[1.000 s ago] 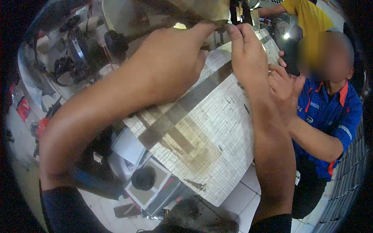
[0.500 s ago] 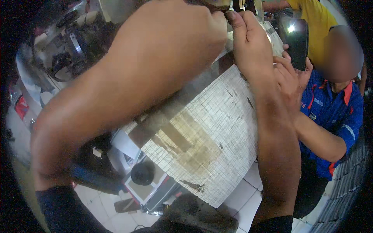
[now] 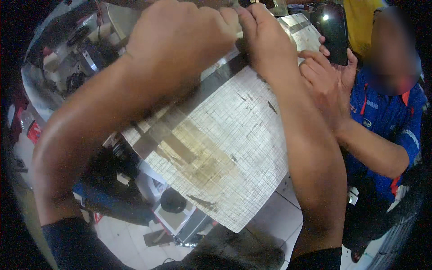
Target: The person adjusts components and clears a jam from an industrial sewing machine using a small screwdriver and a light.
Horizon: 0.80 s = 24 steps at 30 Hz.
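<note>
**Both hands up at top of grid board**

Reaching fwd w/ both arms, nearly straight. Left hand curling into a fist; right hand w/ fingers bent, beside it. Pressing near metal strip lying across grid board. Can't tell what's gripped.

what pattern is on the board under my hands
A fine square grid on pale, brown-stained board; the head view shows it.

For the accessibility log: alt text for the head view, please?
Both hands, left and right, are raised close together over a stained gridded board crossed by a metal strip. On the right, a person in blue holds up a phone.
</note>
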Each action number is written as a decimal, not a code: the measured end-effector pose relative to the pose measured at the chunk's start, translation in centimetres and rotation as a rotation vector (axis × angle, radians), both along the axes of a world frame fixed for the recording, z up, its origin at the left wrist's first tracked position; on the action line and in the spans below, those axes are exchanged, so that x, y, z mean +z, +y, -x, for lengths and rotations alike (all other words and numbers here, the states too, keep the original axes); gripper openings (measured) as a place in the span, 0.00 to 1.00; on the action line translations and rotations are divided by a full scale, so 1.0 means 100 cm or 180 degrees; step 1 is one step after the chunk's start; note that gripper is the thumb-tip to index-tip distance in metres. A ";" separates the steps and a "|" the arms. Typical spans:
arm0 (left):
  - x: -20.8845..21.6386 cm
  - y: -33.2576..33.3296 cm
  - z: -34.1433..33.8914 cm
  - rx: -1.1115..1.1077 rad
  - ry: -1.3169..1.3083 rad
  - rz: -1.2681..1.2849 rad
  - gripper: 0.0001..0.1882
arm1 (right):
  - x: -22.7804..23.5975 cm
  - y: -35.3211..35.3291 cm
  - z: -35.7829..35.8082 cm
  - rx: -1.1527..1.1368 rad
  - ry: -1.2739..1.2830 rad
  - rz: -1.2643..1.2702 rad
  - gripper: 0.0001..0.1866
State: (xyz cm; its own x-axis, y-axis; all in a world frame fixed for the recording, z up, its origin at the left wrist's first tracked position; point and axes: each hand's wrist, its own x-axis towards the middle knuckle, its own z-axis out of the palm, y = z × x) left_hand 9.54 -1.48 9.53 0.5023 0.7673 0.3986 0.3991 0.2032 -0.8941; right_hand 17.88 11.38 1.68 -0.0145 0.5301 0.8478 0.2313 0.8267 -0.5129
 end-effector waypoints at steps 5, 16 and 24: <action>-0.001 -0.006 0.005 -0.0496 0.0010 -0.0078 0.10 | 0.003 -0.003 -0.006 0.0196 0.0156 -0.0133 0.17; -0.005 -0.026 0.008 0.0400 -0.0500 0.0278 0.21 | 0.003 0.000 0.000 0.0141 0.0740 -0.1045 0.18; -0.008 -0.025 0.014 -0.0086 -0.0679 0.0209 0.23 | 0.008 -0.003 0.001 0.1236 0.0765 0.0021 0.24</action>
